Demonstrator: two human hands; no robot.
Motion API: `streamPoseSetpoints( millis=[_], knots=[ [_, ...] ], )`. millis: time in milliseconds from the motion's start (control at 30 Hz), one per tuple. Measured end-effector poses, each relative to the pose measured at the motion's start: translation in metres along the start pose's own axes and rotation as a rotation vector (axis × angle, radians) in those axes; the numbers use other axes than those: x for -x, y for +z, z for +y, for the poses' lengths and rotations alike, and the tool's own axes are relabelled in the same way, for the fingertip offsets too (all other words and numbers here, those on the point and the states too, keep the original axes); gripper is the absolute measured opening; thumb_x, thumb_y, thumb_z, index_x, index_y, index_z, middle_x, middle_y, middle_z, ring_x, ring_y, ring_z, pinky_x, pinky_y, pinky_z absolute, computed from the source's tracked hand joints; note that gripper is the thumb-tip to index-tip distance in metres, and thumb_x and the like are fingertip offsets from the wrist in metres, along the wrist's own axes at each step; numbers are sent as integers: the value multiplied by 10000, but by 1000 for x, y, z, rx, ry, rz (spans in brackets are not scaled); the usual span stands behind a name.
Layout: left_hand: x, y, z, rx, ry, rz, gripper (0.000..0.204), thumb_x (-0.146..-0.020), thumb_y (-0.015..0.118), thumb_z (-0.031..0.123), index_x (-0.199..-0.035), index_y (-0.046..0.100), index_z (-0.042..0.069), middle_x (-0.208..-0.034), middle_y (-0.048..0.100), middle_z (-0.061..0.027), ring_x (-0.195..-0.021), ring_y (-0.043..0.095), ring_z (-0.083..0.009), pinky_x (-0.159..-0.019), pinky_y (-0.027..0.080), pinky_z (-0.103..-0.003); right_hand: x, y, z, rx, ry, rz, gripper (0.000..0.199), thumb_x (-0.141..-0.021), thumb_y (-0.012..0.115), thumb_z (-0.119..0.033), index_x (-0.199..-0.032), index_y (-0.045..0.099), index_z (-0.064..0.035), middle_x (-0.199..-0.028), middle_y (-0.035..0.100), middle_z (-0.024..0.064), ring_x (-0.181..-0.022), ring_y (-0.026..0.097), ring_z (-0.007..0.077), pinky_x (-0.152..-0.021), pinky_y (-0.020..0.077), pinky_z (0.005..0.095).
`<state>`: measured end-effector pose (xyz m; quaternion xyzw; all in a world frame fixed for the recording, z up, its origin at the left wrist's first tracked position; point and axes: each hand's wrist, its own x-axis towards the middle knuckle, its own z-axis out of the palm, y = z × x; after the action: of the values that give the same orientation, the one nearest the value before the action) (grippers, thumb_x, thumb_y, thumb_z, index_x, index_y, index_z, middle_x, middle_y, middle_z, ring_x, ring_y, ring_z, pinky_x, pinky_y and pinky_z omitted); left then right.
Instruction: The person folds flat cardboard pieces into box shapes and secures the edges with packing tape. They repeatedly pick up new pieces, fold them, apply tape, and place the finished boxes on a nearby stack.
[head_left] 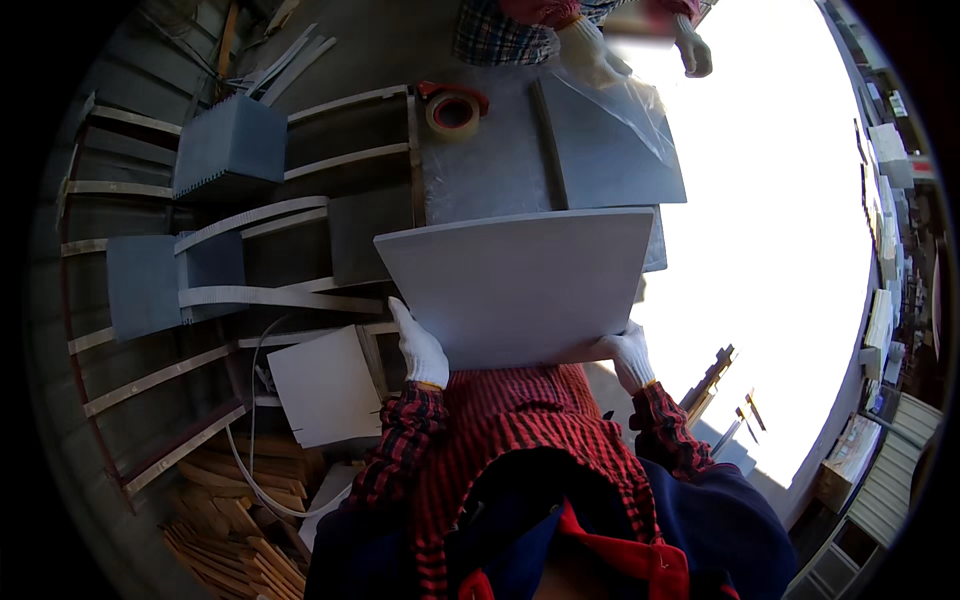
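Observation:
A flat pale grey panel point(520, 285) is held in front of my body, tilted, with its lower edge close to my striped apron. My left hand point(420, 345), in a white knitted glove, grips the panel's lower left side. At its lower right corner, my right hand point(628, 357), gloved the same way, is closed on the edge. The fingers behind the panel are hidden. Beyond it lies a work table point(480, 170) with a red tape dispenser point(453, 110) carrying a roll of tape. Another grey panel point(610, 150) rests there, partly under clear plastic film point(640, 115).
Across the table a co-worker's gloved hand point(592, 55) is at the film, the other point(692, 50) beside it. To the left, a slatted rack point(150, 187) bears a stack of grey panels point(230, 145) and white strips point(265, 297). Wood pieces point(235, 550) lie lower left.

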<state>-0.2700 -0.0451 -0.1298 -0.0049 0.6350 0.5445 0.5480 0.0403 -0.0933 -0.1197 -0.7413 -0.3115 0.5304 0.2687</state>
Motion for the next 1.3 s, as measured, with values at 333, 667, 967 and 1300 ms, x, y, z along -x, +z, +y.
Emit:
streamPoseSetpoints(
  millis=[333,667,967,1300],
  knots=[
    [-5,19,-30,-266,-6,-242,905,-989,350,687,-1583,179,26,-1624,253,-132,-1471,279,-239,-1194,213,-340,61,-16,30,-97,109,115,189,-812,600,-25,-967,685,42,-846,715,131,-779,709,221,-697,567,324],
    [-6,42,-42,-128,136,-120,795,-1018,379,620,-1512,350,-2,-1501,435,-119,-1320,457,-239,-1114,354,-340,2,-35,45,-159,64,92,149,-845,586,-46,-924,677,41,-782,684,87,-702,648,168,-619,512,307],
    [-21,52,-76,-511,451,-15,513,-1055,339,35,-1557,237,15,-1486,447,-165,-1314,478,-229,-1099,403,-346,-66,-74,17,24,-151,-8,223,-907,603,-157,-873,686,48,-747,687,105,-709,615,118,-617,493,323],
    [-10,130,-60,-15,349,-262,690,-1091,293,437,-553,536,79,-554,534,-54,-590,470,-165,-752,438,-287,-140,-101,17,164,-606,-4,79,-870,630,-58,-877,707,-43,-845,705,72,-801,674,182,-718,533,287]
  ],
)
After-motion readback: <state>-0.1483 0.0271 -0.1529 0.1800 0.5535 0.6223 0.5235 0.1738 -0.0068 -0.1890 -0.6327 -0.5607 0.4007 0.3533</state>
